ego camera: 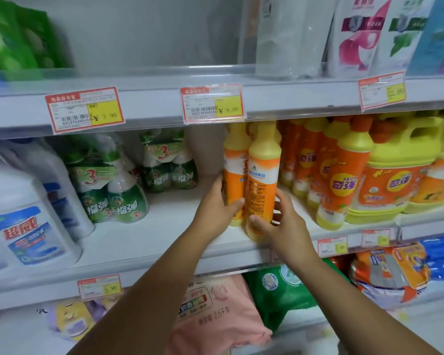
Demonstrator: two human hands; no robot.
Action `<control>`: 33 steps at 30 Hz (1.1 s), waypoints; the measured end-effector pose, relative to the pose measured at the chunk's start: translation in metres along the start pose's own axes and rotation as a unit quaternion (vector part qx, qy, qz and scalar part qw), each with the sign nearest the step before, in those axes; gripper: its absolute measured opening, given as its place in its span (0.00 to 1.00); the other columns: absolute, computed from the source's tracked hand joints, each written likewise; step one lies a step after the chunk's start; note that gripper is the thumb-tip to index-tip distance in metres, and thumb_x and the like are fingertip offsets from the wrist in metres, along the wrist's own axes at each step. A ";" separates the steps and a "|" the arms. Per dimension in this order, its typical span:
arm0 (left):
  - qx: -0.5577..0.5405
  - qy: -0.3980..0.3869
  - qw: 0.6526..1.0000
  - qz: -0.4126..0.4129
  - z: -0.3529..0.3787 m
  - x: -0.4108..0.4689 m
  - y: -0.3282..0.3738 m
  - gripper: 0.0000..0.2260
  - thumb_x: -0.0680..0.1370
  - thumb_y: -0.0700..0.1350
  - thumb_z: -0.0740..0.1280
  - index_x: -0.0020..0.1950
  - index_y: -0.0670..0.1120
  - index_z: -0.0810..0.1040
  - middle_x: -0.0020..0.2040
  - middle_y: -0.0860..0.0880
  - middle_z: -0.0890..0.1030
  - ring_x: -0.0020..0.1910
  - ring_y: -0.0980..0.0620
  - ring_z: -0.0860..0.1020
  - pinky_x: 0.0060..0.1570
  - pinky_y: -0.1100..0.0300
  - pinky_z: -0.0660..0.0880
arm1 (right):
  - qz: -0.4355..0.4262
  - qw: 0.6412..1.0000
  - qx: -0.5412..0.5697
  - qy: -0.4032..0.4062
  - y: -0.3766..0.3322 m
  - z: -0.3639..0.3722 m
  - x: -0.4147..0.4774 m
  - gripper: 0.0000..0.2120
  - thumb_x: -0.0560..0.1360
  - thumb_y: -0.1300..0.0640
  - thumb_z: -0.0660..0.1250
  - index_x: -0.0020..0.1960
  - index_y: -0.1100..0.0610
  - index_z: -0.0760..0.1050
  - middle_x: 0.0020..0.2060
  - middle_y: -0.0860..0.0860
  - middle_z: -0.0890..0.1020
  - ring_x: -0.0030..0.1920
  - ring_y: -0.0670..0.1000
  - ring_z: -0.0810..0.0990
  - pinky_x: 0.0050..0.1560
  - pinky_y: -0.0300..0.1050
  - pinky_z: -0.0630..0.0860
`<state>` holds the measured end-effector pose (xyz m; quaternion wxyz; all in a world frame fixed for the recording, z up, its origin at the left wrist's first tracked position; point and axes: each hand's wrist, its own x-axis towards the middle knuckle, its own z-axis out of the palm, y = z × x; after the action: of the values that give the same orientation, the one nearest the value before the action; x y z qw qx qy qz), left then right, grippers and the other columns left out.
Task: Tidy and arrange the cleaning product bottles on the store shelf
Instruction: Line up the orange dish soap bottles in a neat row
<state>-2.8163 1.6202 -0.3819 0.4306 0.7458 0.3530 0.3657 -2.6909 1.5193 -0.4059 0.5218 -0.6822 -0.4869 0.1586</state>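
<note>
Scene: a person faces a store shelf (164,226) of cleaning products, both bare arms reaching up to the middle tier.
Left hand (217,203): wraps round the lower body of the rear bottle (235,180), thumb across the front, fingers out of sight behind it.
Right hand (280,221): grips the front bottle (263,180) low down, thumb pressed on the label, fingers curled round its right side.
Bottles in hand: two tall yellow bottles with orange-and-white labels, upright or nearly so, touching side by side near the middle of the tier. The front one has its base at the shelf's front edge; whether it rests there or is lifted cannot be told.
Right neighbours: a row of orange bottles (344,175) with red caps just beside the right hand, then a yellow handled jug (400,175).
Left neighbours: a bare stretch of white shelf, then green spray packs (108,190) banded together, and white jugs (23,213) with blue labels at the far left.
Price tags (212,103): red-and-yellow cards on the rail above, reading 7.90 and 8.90.
Top tier: refill pouches (356,34) at right, green bags (18,37) at left, both blurred.
Bottom tier: a pink bag (215,308) and a green bag (280,290) beneath the forearms.
</note>
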 end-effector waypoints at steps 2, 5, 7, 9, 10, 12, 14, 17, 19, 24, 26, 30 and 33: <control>-0.017 -0.009 1.000 -0.006 -0.001 0.003 -0.003 0.27 0.74 0.45 0.70 0.69 0.59 0.63 0.65 0.53 0.75 0.61 0.56 0.74 0.64 0.49 0.70 | -0.003 1.000 0.008 0.003 0.000 0.001 0.001 0.32 0.71 0.52 0.73 0.70 0.45 0.63 0.57 0.44 0.79 0.49 0.42 0.79 0.54 0.45 0.78; -0.030 -0.011 0.999 -0.006 -0.007 0.003 -0.010 0.25 0.73 0.45 0.71 0.63 0.64 0.64 0.65 0.53 0.76 0.62 0.54 0.75 0.63 0.45 0.72 | -0.006 1.000 0.011 0.006 -0.001 0.001 0.002 0.32 0.71 0.53 0.73 0.70 0.45 0.63 0.55 0.43 0.78 0.49 0.40 0.78 0.51 0.40 0.76; -0.031 -0.003 1.000 -0.005 -0.017 -0.001 -0.015 0.25 0.74 0.45 0.71 0.63 0.63 0.64 0.64 0.54 0.76 0.61 0.56 0.76 0.63 0.47 0.73 | -0.006 1.000 0.010 0.004 -0.001 0.004 0.004 0.32 0.71 0.52 0.73 0.71 0.46 0.63 0.56 0.43 0.78 0.49 0.43 0.79 0.50 0.38 0.75; -0.034 0.007 0.999 -0.008 -0.031 -0.007 -0.021 0.26 0.74 0.44 0.71 0.65 0.61 0.65 0.63 0.55 0.77 0.60 0.58 0.76 0.63 0.51 0.73 | -0.005 1.000 0.005 0.001 -0.002 0.010 0.006 0.33 0.71 0.52 0.73 0.71 0.45 0.62 0.55 0.44 0.78 0.49 0.45 0.79 0.49 0.38 0.74; -0.036 0.015 0.999 -0.011 -0.041 -0.012 -0.024 0.26 0.74 0.43 0.71 0.66 0.61 0.64 0.61 0.57 0.77 0.59 0.60 0.76 0.63 0.53 0.72 | -0.008 1.000 0.002 -0.004 -0.004 0.015 0.007 0.33 0.71 0.51 0.73 0.71 0.45 0.62 0.55 0.44 0.78 0.49 0.46 0.80 0.50 0.39 0.74; -0.043 0.032 0.998 -0.023 -0.064 -0.023 -0.029 0.26 0.74 0.41 0.70 0.66 0.60 0.64 0.57 0.62 0.76 0.56 0.65 0.76 0.60 0.58 0.72 | -0.017 1.000 -0.001 -0.022 -0.012 0.030 0.008 0.32 0.71 0.51 0.73 0.71 0.45 0.62 0.56 0.43 0.78 0.51 0.47 0.80 0.53 0.42 0.75; -0.044 0.049 0.997 -0.034 -0.085 -0.034 -0.032 0.27 0.75 0.41 0.70 0.68 0.59 0.63 0.57 0.61 0.75 0.55 0.66 0.75 0.59 0.60 0.71 | -0.026 0.999 0.008 -0.041 -0.019 0.048 0.009 0.32 0.71 0.51 0.73 0.71 0.45 0.62 0.58 0.44 0.79 0.52 0.46 0.80 0.54 0.43 0.76; -0.028 0.068 0.996 -0.044 -0.112 -0.046 -0.036 0.29 0.75 0.41 0.69 0.72 0.55 0.61 0.62 0.57 0.74 0.58 0.61 0.75 0.61 0.58 0.71 | -0.031 0.997 0.021 -0.062 -0.029 0.074 0.012 0.33 0.71 0.52 0.73 0.71 0.45 0.61 0.59 0.45 0.79 0.52 0.47 0.80 0.57 0.49 0.77; -0.017 0.080 0.995 -0.054 -0.125 -0.053 -0.038 0.30 0.76 0.42 0.69 0.73 0.54 0.60 0.63 0.56 0.73 0.59 0.59 0.74 0.60 0.59 0.70 | -0.035 0.996 0.020 -0.076 -0.036 0.089 0.014 0.33 0.71 0.51 0.73 0.71 0.46 0.61 0.57 0.44 0.78 0.53 0.49 0.80 0.58 0.52 0.77; 0.024 0.104 0.993 -0.053 -0.137 -0.062 -0.040 0.29 0.76 0.43 0.68 0.73 0.53 0.60 0.61 0.56 0.74 0.56 0.61 0.74 0.57 0.62 0.70 | -0.037 0.994 0.028 -0.097 -0.048 0.117 0.018 0.33 0.73 0.50 0.71 0.73 0.46 0.59 0.61 0.48 0.78 0.56 0.50 0.78 0.59 0.49 0.75; 0.028 0.111 0.992 -0.053 -0.136 -0.062 -0.042 0.29 0.76 0.44 0.68 0.74 0.53 0.60 0.62 0.55 0.74 0.56 0.60 0.74 0.57 0.62 0.70 | -0.034 0.992 0.035 -0.116 -0.050 0.119 0.017 0.33 0.73 0.49 0.70 0.73 0.46 0.58 0.62 0.47 0.77 0.57 0.49 0.77 0.59 0.45 0.74; 0.032 0.125 0.990 -0.057 -0.132 -0.062 -0.039 0.30 0.75 0.44 0.69 0.74 0.51 0.59 0.63 0.56 0.72 0.58 0.58 0.72 0.56 0.62 0.68 | -0.019 0.997 0.057 -0.048 -0.048 0.099 0.013 0.26 0.75 0.45 0.67 0.69 0.49 0.66 0.56 0.45 0.77 0.55 0.46 0.77 0.59 0.46 0.75; 0.020 0.202 0.978 -0.043 -0.126 -0.062 -0.033 0.31 0.73 0.42 0.72 0.72 0.51 0.60 0.63 0.54 0.71 0.58 0.58 0.72 0.56 0.62 0.69 | -0.065 0.978 0.030 0.195 -0.040 0.066 0.015 0.17 0.73 0.50 0.70 0.58 0.55 0.70 0.49 0.52 0.74 0.50 0.54 0.75 0.54 0.54 0.75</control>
<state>-2.9600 1.6284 -0.3808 0.3507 0.6488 0.4722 0.4828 -2.7517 1.5681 -0.3936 0.6361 -0.6513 -0.4138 0.0029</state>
